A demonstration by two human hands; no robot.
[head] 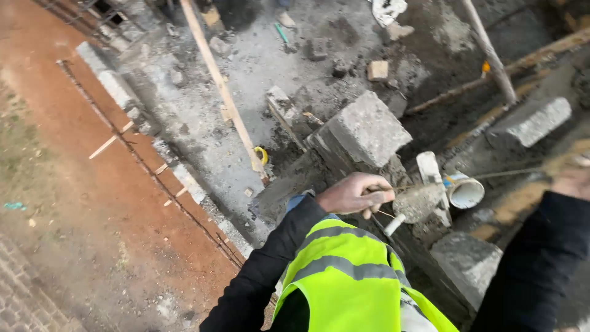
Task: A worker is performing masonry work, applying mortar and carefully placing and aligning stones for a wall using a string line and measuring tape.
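Running through the middle of the frame, a rough grey stone-block wall (344,154) is seen from above, three loose grey blocks visible: one (367,128) at centre, one (530,122) at upper right, one (467,258) at lower right. One long pale timber plank (222,86) is leaned at upper centre. A mortar-laden steel trowel (418,201) is gripped by the left hand (353,194), fingers closed round its handle; it is best kept level. The blurred right hand (574,175) appears pinched on a taut string (504,173). One white plastic cup (464,190) lies beside the trowel.

Outdoor building site, masonry work. Grey stone blocks (365,130) laid in a wall course, wet mortar (295,178) spread about, timber pole (222,86), rubble-strewn concrete ground (258,55), red dirt (74,154), hi-vis vest (350,276).
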